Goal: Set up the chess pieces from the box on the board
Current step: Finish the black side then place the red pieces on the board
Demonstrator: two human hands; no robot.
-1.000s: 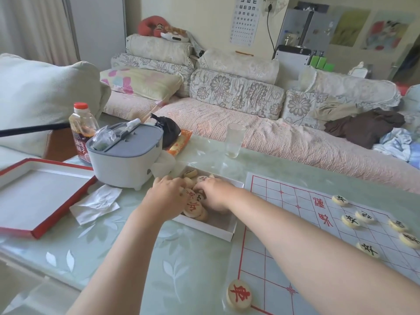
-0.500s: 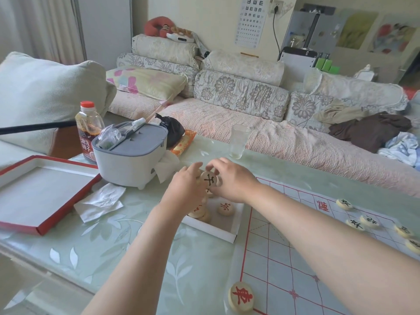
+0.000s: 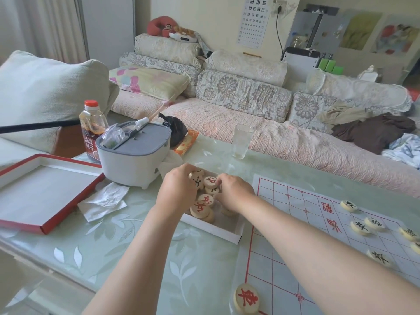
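Observation:
A shallow white box [image 3: 213, 228] on the table holds several round wooden chess pieces [image 3: 203, 205] with red or black characters. Both my hands are over the box. My left hand [image 3: 177, 192] pinches a black-lettered piece [image 3: 196, 180] above the pile. My right hand [image 3: 235, 194] curls into the box, its fingertips on a red-lettered piece [image 3: 211, 181] beside it. To the right lies the paper board [image 3: 284, 226] with a red grid. Several black-lettered pieces [image 3: 360, 228] stand on its far right. One red-lettered piece [image 3: 246, 301] sits at its near corner.
The red-edged box lid [image 3: 45, 194] lies at the left, with crumpled tissue [image 3: 104, 201] beside it. Behind the box stand a grey-topped white container [image 3: 134, 155], a sauce bottle [image 3: 92, 128] and a drinking glass [image 3: 242, 142]. A sofa with cushions runs along the table's far side.
One second ago both hands dug in the box. Half a second ago they lifted one black-lettered piece together. Now the left hand keeps it and the right is back down among the pieces.

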